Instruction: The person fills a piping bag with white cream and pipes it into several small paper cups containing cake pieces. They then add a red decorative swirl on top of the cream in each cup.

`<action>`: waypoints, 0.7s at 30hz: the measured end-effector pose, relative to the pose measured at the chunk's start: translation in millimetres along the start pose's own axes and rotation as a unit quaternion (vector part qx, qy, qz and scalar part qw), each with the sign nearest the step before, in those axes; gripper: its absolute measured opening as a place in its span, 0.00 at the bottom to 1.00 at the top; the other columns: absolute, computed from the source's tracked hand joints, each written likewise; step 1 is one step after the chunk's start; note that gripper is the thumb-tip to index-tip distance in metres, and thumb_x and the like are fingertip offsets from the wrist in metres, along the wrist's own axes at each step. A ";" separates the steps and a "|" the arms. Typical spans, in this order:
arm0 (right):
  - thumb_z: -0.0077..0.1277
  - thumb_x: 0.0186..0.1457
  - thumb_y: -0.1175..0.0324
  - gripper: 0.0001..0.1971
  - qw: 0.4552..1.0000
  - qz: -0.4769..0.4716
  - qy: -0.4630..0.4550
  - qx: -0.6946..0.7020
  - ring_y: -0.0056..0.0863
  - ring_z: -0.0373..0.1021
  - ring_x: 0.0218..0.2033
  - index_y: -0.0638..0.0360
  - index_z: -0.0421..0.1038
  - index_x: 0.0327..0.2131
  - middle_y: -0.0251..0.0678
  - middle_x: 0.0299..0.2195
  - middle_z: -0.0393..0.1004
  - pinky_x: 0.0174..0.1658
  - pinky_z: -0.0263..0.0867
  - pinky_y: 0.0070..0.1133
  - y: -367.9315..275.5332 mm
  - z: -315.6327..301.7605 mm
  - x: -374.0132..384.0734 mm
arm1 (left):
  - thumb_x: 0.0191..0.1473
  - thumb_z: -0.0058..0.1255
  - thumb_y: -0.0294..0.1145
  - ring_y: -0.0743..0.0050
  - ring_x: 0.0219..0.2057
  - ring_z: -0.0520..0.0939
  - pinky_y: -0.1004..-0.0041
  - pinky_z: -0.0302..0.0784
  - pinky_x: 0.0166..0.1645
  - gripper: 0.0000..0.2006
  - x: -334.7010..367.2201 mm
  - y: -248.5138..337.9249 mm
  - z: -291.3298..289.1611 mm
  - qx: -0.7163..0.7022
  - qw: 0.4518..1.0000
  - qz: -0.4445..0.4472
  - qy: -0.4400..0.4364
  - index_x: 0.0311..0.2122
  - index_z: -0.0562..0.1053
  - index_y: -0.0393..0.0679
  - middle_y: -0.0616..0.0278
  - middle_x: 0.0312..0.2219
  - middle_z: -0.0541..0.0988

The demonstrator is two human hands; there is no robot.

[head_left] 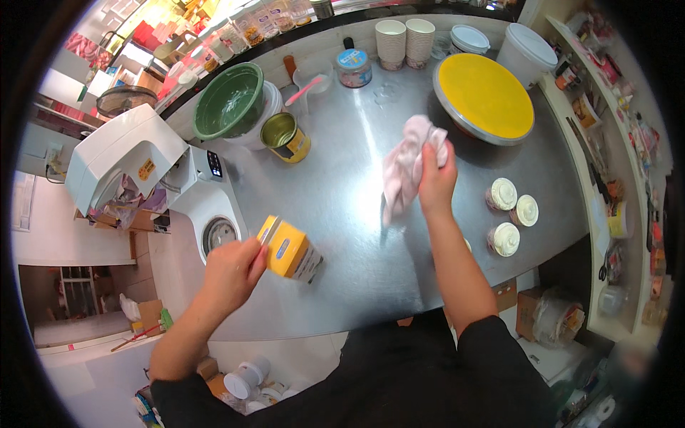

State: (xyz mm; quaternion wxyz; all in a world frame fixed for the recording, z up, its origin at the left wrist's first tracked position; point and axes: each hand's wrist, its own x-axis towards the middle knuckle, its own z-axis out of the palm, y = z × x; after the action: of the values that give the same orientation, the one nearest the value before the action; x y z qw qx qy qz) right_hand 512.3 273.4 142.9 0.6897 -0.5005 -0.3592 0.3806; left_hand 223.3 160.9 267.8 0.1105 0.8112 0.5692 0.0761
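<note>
In left hand (232,272), gripped: yellow box (287,250) — in right hand (437,182), clutched: pale cloth (404,175); carrying step, seemingly; next needs steady grips

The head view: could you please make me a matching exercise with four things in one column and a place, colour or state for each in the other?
1. Cloth
2. Paper cups
3. Carton
4. Bowl

A. held in the left hand
B. green
C. held in the right hand
D. in two stacks

Pairs: 1-C; 2-D; 3-A; 4-B
</note>
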 end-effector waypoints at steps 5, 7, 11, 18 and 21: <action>0.42 0.50 0.71 0.17 0.953 -0.211 -0.006 -0.219 0.36 0.61 0.46 0.61 0.62 0.46 0.43 0.44 0.65 0.48 0.58 0.25 49.6 28.5 95.8 | 0.48 0.46 0.30 0.55 0.15 0.69 0.63 0.61 0.20 0.11 -30.0 -31.3 17.7 0.008 0.998 -0.056 -0.002 0.18 0.62 0.41 0.54 0.12 0.65; 0.42 0.48 0.70 0.20 0.894 -0.265 -0.057 -0.356 0.41 0.58 0.50 0.57 0.62 0.48 0.46 0.49 0.60 0.51 0.55 0.29 73.7 46.9 144.7 | 0.48 0.46 0.29 0.55 0.15 0.68 0.63 0.60 0.20 0.11 -37.1 -39.2 19.2 -0.007 0.997 -0.071 -0.001 0.17 0.62 0.41 0.54 0.12 0.65; 0.41 0.47 0.59 0.23 0.739 -0.095 -0.258 -0.615 0.44 0.48 0.57 0.47 0.62 0.50 0.48 0.56 0.50 0.57 0.43 0.38 119.7 80.5 192.0 | 0.47 0.46 0.26 0.56 0.14 0.65 0.63 0.58 0.19 0.11 -49.0 -44.0 8.1 -0.003 0.996 -0.084 0.021 0.16 0.62 0.41 0.55 0.12 0.63; 0.36 0.49 0.43 0.32 0.771 0.011 -0.105 -0.628 0.47 0.33 0.61 0.43 0.53 0.56 0.52 0.59 0.39 0.59 0.28 0.41 208.9 107.6 226.2 | 0.47 0.45 0.26 0.56 0.14 0.65 0.64 0.57 0.20 0.11 -65.2 -54.1 -7.5 0.006 0.987 -0.154 0.048 0.16 0.62 0.40 0.56 0.12 0.62; 0.34 0.50 0.42 0.32 0.730 -0.054 -0.095 -0.675 0.47 0.34 0.61 0.43 0.52 0.56 0.54 0.59 0.39 0.60 0.26 0.39 215.7 107.7 225.5 | 0.50 0.42 0.27 0.57 0.17 0.67 0.65 0.57 0.21 0.10 -72.1 -51.8 -9.0 -0.004 0.982 -0.185 0.034 0.18 0.63 0.40 0.55 0.15 0.65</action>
State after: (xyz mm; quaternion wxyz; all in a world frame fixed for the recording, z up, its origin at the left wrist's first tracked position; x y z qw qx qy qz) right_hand 484.1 562.9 -13.2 0.1518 -0.7752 -0.6115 0.0453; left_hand 149.6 110.9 262.8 0.1066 0.6883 0.7126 0.0843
